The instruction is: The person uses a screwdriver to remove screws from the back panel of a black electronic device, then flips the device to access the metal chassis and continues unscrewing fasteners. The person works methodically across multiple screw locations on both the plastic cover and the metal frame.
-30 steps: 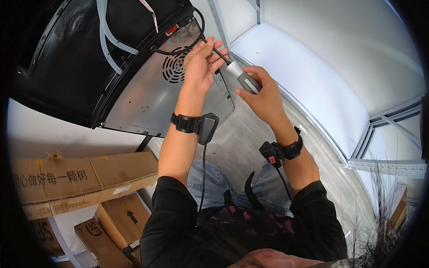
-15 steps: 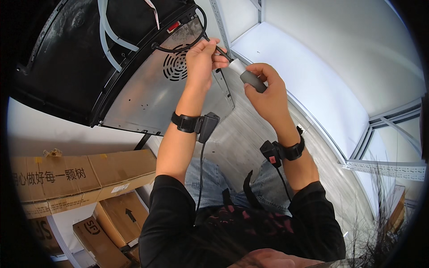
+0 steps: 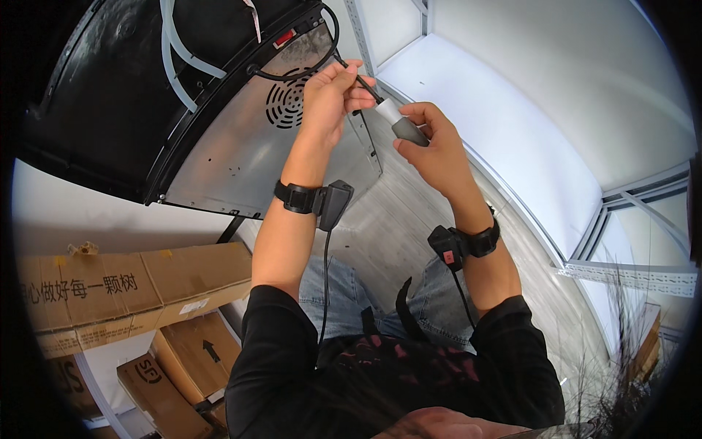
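A screwdriver (image 3: 390, 112) with a white and grey handle and a long dark shaft slants up and left toward the metal panel's far corner. My right hand (image 3: 441, 150) holds the grey end of its handle between thumb and fingers. Up along the shaft, my left hand (image 3: 325, 106) pinches it between thumb and forefinger, the other fingers loosely curled. The screwdriver's tip is hidden at the panel's edge, behind my left fingers and a black cable (image 3: 292, 76). The bare metal panel (image 3: 219, 172) has a ring-patterned vent and belongs to a black-cased machine (image 3: 95, 110).
Two pale tubes (image 3: 175, 62) and a red switch (image 3: 284, 39) are on the machine. Cardboard boxes (image 3: 197, 351) stand at the lower left, below a long carton (image 3: 102, 293). White shelving (image 3: 490, 132) with metal frames lines the right side.
My right thumb and fingers have shifted slightly around the screwdriver's handle. My left hand stays at the shaft, and the whole view has moved a little.
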Tool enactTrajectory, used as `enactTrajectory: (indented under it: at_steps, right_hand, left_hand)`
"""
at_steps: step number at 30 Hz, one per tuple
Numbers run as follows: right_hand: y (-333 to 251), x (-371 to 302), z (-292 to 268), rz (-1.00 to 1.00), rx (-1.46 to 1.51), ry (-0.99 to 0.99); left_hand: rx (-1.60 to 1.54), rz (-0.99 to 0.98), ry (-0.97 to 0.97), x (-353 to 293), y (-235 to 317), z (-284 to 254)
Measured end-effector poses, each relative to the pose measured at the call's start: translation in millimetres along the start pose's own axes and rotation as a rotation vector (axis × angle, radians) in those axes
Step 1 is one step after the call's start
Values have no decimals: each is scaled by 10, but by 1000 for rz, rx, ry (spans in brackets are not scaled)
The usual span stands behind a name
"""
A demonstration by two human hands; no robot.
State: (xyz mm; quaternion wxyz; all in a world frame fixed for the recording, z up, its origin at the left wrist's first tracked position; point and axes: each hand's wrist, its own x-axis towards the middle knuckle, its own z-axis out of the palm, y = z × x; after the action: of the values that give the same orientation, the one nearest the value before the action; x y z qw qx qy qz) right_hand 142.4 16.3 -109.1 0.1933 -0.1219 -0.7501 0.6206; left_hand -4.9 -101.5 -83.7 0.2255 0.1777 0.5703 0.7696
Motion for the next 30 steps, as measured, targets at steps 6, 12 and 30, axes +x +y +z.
enactTrajectory:
  at_steps: [6,12,30]
  right_hand:
    - [32,-18,48,-57,-46,51]
    - [-34,-24,4,0,-30,35]
    - [-130,-48,-47,-31,-109,71]
  left_hand:
    - [-39,19,8,-8,-2,0]
    - [-11,81,165,15,34,43]
    - [22,136,397,128,8,214]
